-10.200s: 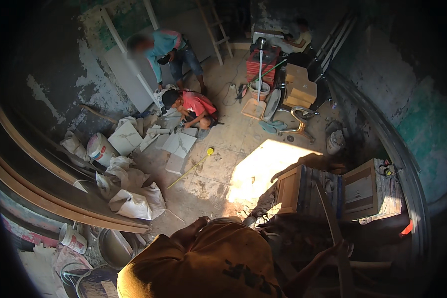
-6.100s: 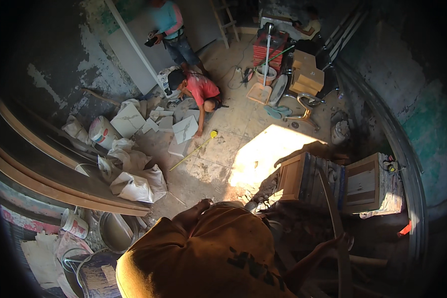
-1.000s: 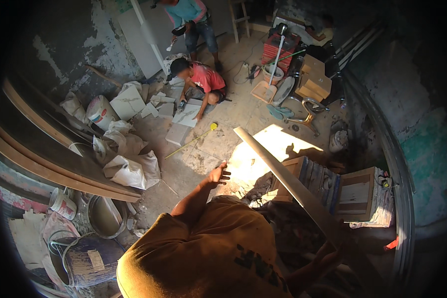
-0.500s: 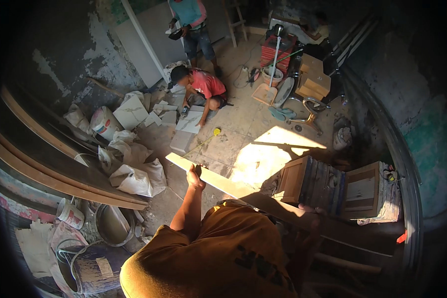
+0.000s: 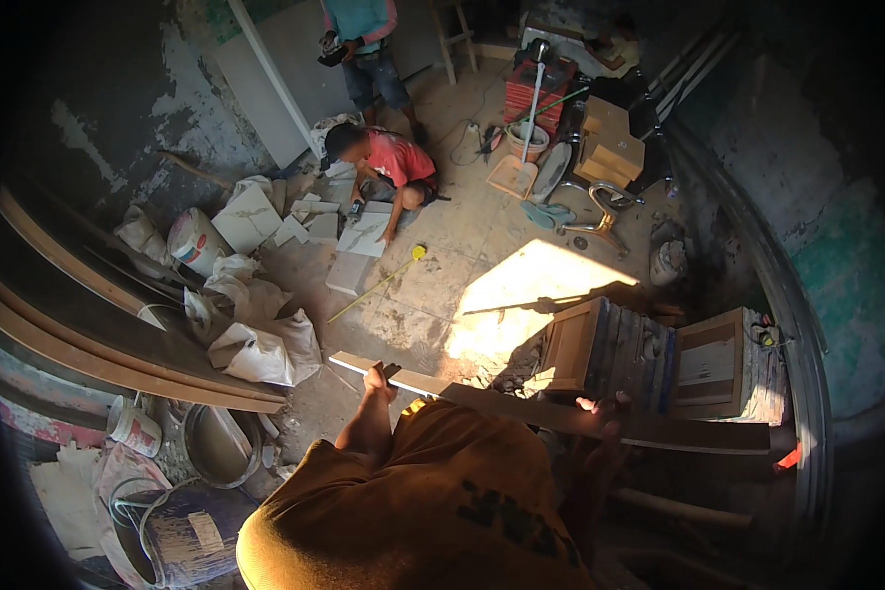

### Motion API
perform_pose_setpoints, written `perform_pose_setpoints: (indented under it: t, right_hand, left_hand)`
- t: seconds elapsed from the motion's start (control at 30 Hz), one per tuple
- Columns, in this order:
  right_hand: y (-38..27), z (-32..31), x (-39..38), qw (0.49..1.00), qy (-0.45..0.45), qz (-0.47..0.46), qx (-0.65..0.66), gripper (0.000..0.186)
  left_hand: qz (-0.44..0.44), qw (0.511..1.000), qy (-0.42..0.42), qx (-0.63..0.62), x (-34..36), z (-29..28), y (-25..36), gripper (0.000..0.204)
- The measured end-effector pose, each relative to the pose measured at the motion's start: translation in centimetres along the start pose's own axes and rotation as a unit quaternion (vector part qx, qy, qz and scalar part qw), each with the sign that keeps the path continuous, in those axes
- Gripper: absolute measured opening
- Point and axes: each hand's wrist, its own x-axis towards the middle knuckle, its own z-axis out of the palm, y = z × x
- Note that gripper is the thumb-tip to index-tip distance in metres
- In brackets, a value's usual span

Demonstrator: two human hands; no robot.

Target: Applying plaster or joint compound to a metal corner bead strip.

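Observation:
A long, narrow wooden board (image 5: 501,413) lies crosswise in front of my body, lit at its left end and shaded toward the right. My left hand (image 5: 379,382) grips it near the left end. My right hand (image 5: 605,415) is closed round its right half, in shadow. My orange shirt (image 5: 393,501) fills the lower middle of the view. Just past the board, wooden-framed panels (image 5: 575,344) stand with rubble beside them.
A co-worker (image 5: 393,162) crouches over tiles (image 5: 364,231); another (image 5: 364,54) stands behind, and a third (image 5: 615,54) is at back right. A yellow tape measure (image 5: 419,252), sacks (image 5: 265,354), boxes (image 5: 610,147), long planks (image 5: 108,364) and buckets (image 5: 133,428) surround me.
The board has swung from diagonal to crosswise and dropped nearer my body. My left hand, open a second ago, now grips it. The standing co-worker has shifted slightly.

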Motion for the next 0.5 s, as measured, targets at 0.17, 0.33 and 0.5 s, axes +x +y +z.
perform_pose_setpoints:
  t: [0.17,0.33,0.5]
  right_hand:
    - [0.6,-1.1,-0.6,0.999,0.025,0.018,0.014,0.053]
    - [-0.5,0.4,-0.4,1.000,0.020,0.015,0.017,0.050]
    - [-0.5,0.4,-0.3,0.999,0.013,-0.011,-0.034,0.049]
  left_hand:
    - [0.009,1.000,-0.019,-0.010,0.0,0.5,-0.4,0.018]
    - [-0.012,1.000,-0.007,-0.013,0.1,0.6,-0.4,0.016]
    - [-0.007,1.000,0.011,0.015,-0.7,1.1,-0.5,0.018]
